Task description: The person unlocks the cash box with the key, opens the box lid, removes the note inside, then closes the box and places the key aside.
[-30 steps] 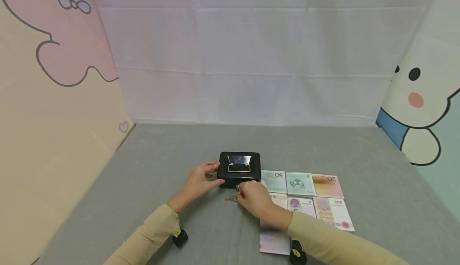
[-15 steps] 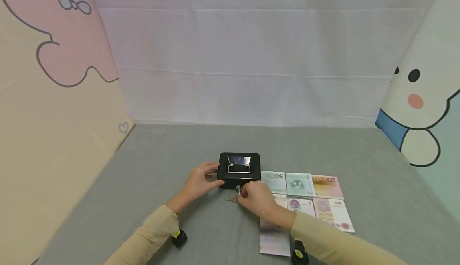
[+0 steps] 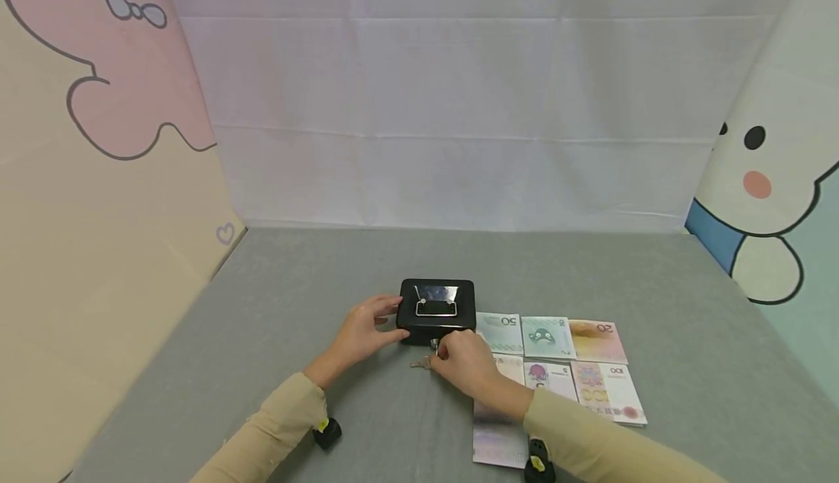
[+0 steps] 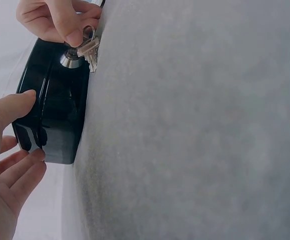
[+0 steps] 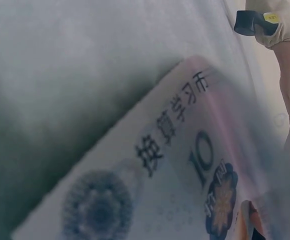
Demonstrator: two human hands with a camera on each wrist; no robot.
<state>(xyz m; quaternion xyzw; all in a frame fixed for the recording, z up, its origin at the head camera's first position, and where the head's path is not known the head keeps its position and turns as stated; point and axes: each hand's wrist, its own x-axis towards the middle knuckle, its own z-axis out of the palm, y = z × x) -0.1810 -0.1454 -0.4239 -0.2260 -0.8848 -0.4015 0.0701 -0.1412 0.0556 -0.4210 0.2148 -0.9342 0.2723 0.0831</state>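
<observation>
A black cash box (image 3: 435, 330) with a silver handle (image 3: 436, 312) on its closed lid stands on the grey cloth. My left hand (image 3: 360, 334) holds its left front corner, thumb at the front and fingers along the side. At the front lock (image 4: 71, 60), my right hand (image 3: 468, 363) pinches a key whose head is hidden by the fingers. From it hangs a ring with a second key (image 4: 91, 52), also visible as a small metal key (image 3: 421, 362) in the head view. The right wrist view mostly shows a blurred banknote.
Several play banknotes lie in rows right of the box, including a green 50 note (image 3: 499, 331), a 20 note (image 3: 598, 340) and a 100 note (image 3: 608, 392). The right forearm passes over some of them. A white cloth wall (image 3: 459, 104) stands behind the table.
The right hand has shifted and turned very slightly at the lock, the hanging key moving with it. The left hand and the cash box hold nearly still.
</observation>
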